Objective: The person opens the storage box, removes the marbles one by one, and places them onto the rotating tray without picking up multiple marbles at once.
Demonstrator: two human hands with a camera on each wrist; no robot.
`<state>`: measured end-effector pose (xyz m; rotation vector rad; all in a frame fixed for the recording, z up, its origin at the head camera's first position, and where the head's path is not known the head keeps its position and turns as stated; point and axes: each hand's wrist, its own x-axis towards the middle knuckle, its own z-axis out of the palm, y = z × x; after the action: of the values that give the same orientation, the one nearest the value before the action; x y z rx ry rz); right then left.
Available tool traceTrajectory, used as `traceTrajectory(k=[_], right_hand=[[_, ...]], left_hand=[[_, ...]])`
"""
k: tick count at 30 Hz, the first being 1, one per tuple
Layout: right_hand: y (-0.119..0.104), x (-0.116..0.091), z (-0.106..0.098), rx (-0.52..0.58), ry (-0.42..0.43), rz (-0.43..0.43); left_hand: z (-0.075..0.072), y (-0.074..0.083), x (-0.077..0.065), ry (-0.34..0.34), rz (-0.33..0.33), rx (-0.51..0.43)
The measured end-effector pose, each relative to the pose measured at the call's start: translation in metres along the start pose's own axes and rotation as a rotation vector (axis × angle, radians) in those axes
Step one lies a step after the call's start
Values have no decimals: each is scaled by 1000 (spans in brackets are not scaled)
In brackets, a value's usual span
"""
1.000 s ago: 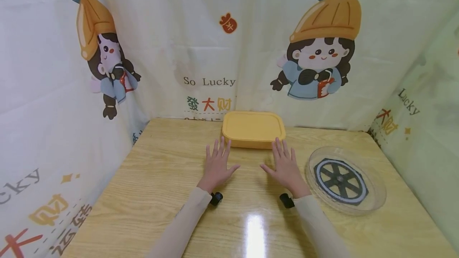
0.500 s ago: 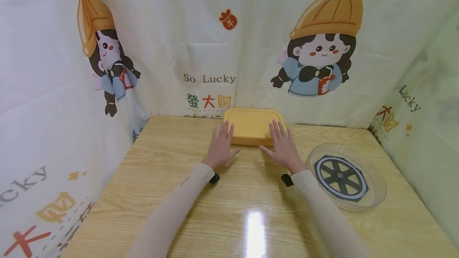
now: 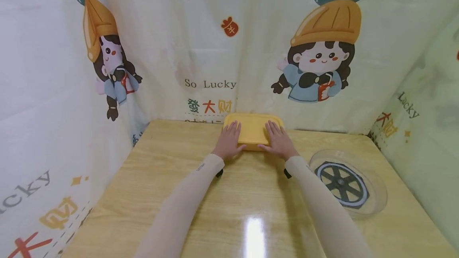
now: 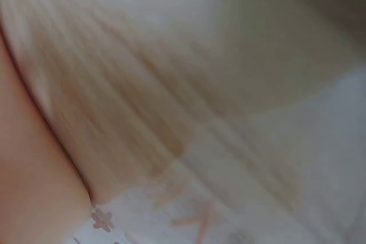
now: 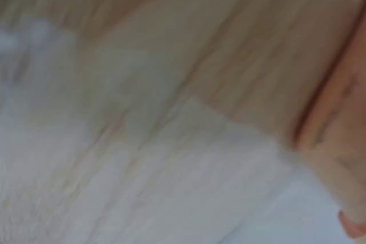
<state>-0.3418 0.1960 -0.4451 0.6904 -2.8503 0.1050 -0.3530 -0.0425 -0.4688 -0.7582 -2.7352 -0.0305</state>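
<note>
At the back of the table, a yellow rounded rectangular case (image 3: 252, 129) lies flat with its lid on. My left hand (image 3: 228, 140) reaches over its left front corner, and my right hand (image 3: 281, 139) is over the right one. Fingers on both hands look straight and lie over the lid, with the thumbs pointing inward along the front side. Whether the fingertips press on the lid cannot be told. Both wrist views are blurred and show only a part of each hand at the edge, without the case.
A clear round dish (image 3: 376, 198) with a dark six-spoked wheel (image 3: 340, 182) in it stands on the right of the wooden table (image 3: 150, 186). Printed curtains (image 3: 172, 43) hang behind the table and on both sides.
Both hands have moved forward and slightly inward, from in front of the yellow case to over its front corners. The case and the dish stay in place.
</note>
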Motion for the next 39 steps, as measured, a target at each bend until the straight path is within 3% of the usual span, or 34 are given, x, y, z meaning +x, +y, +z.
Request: traceTrajectory(k=[4,13,24,31,39], right_hand=[[3,2,9,20,-46,20],[3,-1,13,-6,-33,14],[1,1,13,16,-21,38],[-11,-8,8,66,-12,39],[-21,-27,5,73,-24,40]], left_hand=[[2,5,3,-33,-8,-9],[4,9,3,-55,-34,-24],[-4,10,5,-162,-62,-56],[-8,12,-6,-185,-66,-71],[-16,19,-26,-163,-43,-78]])
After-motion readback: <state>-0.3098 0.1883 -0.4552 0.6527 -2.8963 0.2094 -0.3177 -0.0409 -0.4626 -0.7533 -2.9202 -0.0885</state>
